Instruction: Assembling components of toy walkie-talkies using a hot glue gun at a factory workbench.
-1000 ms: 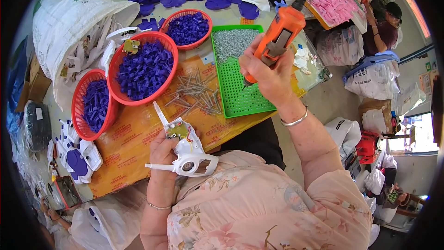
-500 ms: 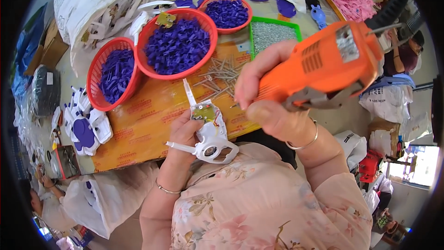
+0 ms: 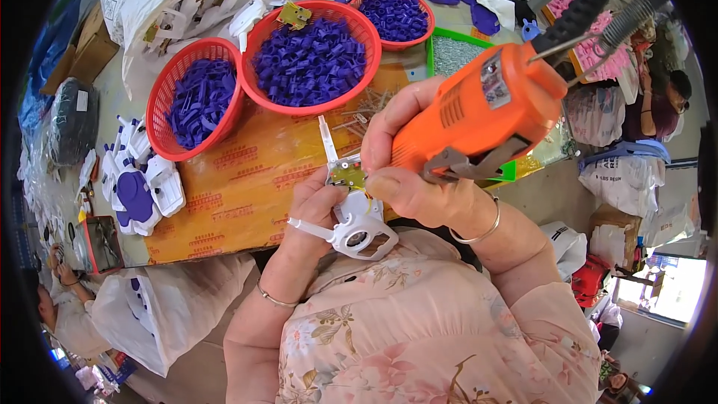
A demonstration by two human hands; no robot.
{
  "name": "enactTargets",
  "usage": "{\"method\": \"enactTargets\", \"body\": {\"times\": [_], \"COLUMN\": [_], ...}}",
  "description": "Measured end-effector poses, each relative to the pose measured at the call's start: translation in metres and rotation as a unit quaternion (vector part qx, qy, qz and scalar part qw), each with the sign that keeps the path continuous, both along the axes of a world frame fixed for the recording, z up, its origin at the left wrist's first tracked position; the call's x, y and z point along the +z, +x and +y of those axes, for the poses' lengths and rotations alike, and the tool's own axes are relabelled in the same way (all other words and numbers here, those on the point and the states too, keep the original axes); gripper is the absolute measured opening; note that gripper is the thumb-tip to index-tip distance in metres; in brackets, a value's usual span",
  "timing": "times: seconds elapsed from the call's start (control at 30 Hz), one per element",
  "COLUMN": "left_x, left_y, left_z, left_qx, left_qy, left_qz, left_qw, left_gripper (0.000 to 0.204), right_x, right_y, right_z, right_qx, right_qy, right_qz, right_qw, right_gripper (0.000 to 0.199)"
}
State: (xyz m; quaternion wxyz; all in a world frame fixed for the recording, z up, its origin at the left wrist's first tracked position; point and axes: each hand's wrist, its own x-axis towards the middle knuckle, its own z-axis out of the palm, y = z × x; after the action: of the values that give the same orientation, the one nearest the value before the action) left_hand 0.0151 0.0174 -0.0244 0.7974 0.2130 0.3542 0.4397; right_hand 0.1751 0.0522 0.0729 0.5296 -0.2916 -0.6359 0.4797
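Note:
My left hand (image 3: 315, 208) grips a white plastic toy part (image 3: 354, 221) with a small green circuit piece on top, held close to my chest. My right hand (image 3: 407, 172) is wrapped around an orange electric screwdriver (image 3: 479, 116) that hangs from a black coiled cable (image 3: 587, 0). The tool's tip is hidden behind my fingers, right at the white part. Both hands touch over the front edge of the orange-covered table (image 3: 239, 187).
Three red baskets of purple plastic pieces (image 3: 310, 60) (image 3: 196, 97) (image 3: 395, 15) stand on the table. Loose screws (image 3: 374, 105) and a green tray (image 3: 456, 56) lie behind my hands. White and purple assembled parts (image 3: 138, 179) pile at the left. Another person (image 3: 658, 97) sits at the right.
The orange screwdriver has come down from over the green tray to the white part. My left hand has raised the part up to meet it.

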Motion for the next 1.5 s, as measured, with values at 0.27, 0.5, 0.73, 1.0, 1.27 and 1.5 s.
{"method": "enactTargets", "body": {"times": [0.27,0.5,0.73,1.0,1.27,1.5], "left_x": [0.006,0.013,0.014,0.016,0.016,0.025], "left_y": [0.001,0.003,0.001,0.0,-0.007,-0.01], "left_z": [0.0,-0.001,-0.001,0.0,-0.001,-0.009], "left_qx": [0.001,0.025,0.023,-0.005,-0.012,0.032], "left_qy": [-0.017,-0.01,0.006,0.002,-0.011,0.005], "left_qz": [0.008,0.003,0.012,0.026,-0.066,-0.06], "left_qw": [1.0,1.0,1.0,1.0,0.998,0.998], "left_gripper": [0.038,0.038,0.036,0.04,0.05,0.04], "right_x": [-0.008,-0.007,-0.009,-0.007,0.011,-0.042], "right_y": [0.001,-0.003,-0.003,0.008,0.046,0.009], "right_z": [0.001,-0.001,-0.003,0.004,-0.011,-0.02], "right_qx": [0.017,-0.019,-0.015,0.027,-0.308,-0.115], "right_qy": [0.012,-0.012,0.005,0.024,0.419,0.053], "right_qz": [-0.01,-0.016,-0.05,0.036,-0.206,-0.227], "right_qw": [1.0,1.0,0.999,0.999,0.829,0.966], "right_gripper": [0.043,0.03,0.039,0.037,0.05,0.031]}}
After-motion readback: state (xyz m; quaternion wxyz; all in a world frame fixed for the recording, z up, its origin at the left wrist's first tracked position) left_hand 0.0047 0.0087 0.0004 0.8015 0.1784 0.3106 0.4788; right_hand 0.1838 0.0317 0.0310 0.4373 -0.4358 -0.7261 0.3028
